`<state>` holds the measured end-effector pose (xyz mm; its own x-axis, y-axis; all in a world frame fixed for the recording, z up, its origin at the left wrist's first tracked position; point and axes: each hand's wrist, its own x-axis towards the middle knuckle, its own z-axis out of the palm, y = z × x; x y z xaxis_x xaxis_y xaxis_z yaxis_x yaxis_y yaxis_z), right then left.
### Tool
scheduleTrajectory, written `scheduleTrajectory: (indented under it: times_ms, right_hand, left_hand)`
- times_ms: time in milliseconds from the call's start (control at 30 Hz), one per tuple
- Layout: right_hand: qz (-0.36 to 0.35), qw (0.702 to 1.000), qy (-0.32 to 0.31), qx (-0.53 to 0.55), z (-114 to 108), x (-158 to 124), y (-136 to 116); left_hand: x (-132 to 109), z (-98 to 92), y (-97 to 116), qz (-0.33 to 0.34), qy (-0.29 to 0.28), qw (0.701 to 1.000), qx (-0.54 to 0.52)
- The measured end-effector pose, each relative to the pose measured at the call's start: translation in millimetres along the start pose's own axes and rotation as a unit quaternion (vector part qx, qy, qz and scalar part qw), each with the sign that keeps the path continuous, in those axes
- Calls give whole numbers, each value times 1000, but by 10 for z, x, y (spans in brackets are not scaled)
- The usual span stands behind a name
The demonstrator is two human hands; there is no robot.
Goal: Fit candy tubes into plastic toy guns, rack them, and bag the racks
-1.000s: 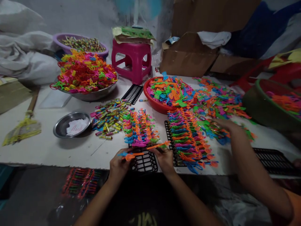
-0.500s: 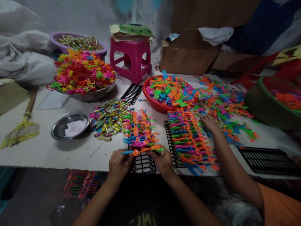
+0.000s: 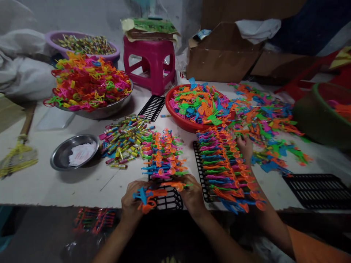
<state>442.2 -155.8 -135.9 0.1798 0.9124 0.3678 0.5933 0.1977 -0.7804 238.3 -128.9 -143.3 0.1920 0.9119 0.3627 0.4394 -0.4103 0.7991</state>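
Note:
My left hand (image 3: 129, 204) is closed on a blue-and-orange plastic toy (image 3: 144, 197), held tilted over the table's front edge. My right hand (image 3: 194, 199) pinches an orange-and-green plastic toy (image 3: 178, 186) just above a black plastic grid rack (image 3: 172, 199). Behind both hands, close-packed rows of similar colourful toys (image 3: 161, 157) stand in that rack, while its front cells show bare. Fingertips of both hands are partly covered by the toys. A pile of small yellow-and-blue tubes (image 3: 128, 140) lies to the left of the rack.
To the right stands a second filled rack (image 3: 225, 171), with a co-worker's hand (image 3: 245, 148) beside it. A red basin (image 3: 175, 118) of plastic pieces, a metal bowl (image 3: 60, 155) with paper slips, a heaped basin (image 3: 109, 109) and a pink stool (image 3: 159, 65) are farther back.
My left hand has moved slightly left and lower, and its blue-and-orange toy has turned to face me. My hands are farther apart. The co-worker's hand has shifted slightly, and the view has moved.

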Motion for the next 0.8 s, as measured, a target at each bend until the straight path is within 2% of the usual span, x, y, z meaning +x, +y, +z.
scheduleTrajectory:
  times_ms: [133,200,333,433,533,600,667,700,733,800]
  right_hand:
    - [45,999,15,-24,51,5,36]
    - [27,999,16,-45,46,6,35]
    - [-26,996,-9,-84,1,19,9]
    - [-13,996,-4,-92,44,59,17]
    - [13,994,-9,-104,156,130,23]
    - [30,992,-18,-122,153,178,-33]
    - [38,990,-46,-126,-35,200,-169]
    - [29,989,-83,-117,-217,197,-264]
    - [12,987,-122,-101,-455,188,-368]
    - [-62,966,-247,-50,-1049,188,-553]
  left_hand:
    - [-12,8,-39,6,11,998,61]
    - [33,28,-12,31,19,994,108]
    - [152,68,113,59,-9,981,184]
    - [182,99,157,53,-8,979,197]
    - [191,138,115,32,4,980,196]
    - [209,155,65,16,17,981,193]
    - [224,147,19,-1,16,983,183]
    - [223,131,-1,-3,12,985,173]
    - [214,107,-18,0,8,987,162]
    - [174,51,-42,23,3,989,144]
